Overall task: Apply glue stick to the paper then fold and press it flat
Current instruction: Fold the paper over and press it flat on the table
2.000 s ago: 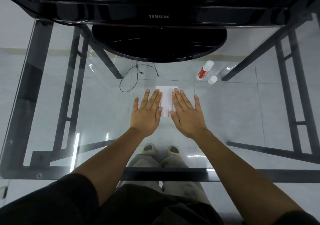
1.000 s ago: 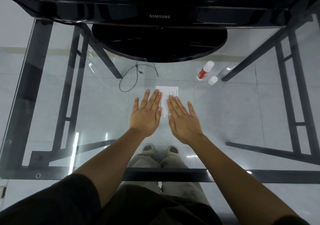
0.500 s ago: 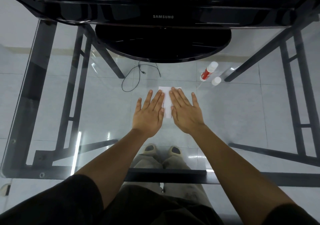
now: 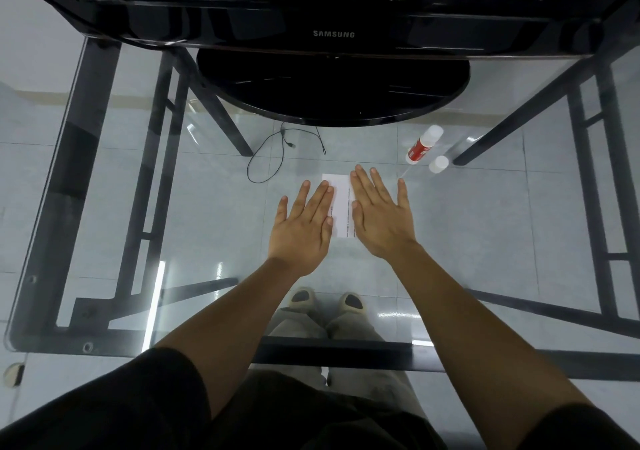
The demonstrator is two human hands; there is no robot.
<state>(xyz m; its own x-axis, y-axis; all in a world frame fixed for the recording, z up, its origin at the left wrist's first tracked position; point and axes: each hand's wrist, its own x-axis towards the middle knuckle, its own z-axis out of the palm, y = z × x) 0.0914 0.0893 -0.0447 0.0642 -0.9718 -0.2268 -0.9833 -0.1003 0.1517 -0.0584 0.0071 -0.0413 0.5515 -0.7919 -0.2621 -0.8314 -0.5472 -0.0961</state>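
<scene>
At the left, the left hand [image 4: 304, 229] is laid flat with its fingers extended and close together, holding nothing, its fingertips overlapping the left edge of the folded paper [image 4: 341, 207]; its place is hardly altered from half a second ago. The paper, a narrow white strip with a line of print along it, lies on the glass table [image 4: 485, 241] between the two hands, and more of it is now uncovered than a moment earlier, when it was almost hidden. That is because the right hand [image 4: 381, 217], palm down with its fingers spread fairly wide and empty, has been slid rightward so that only its inner edge rests on or just beside the paper's right edge. An outward smoothing stroke is suggested by this, so the gluing and folding are judged done and the pressing flat well advanced. Farther right and back, well apart from the hands, the glue stick [image 4: 420, 146] lies uncapped, with its white cap [image 4: 439, 164] just beside it. The surface is clear glass on a dark metal frame, through which a pale tiled floor, a loose black cable [image 4: 277, 151] and the person's feet are seen; a black monitor [image 4: 332, 33] on a round base stands at the far edge.
</scene>
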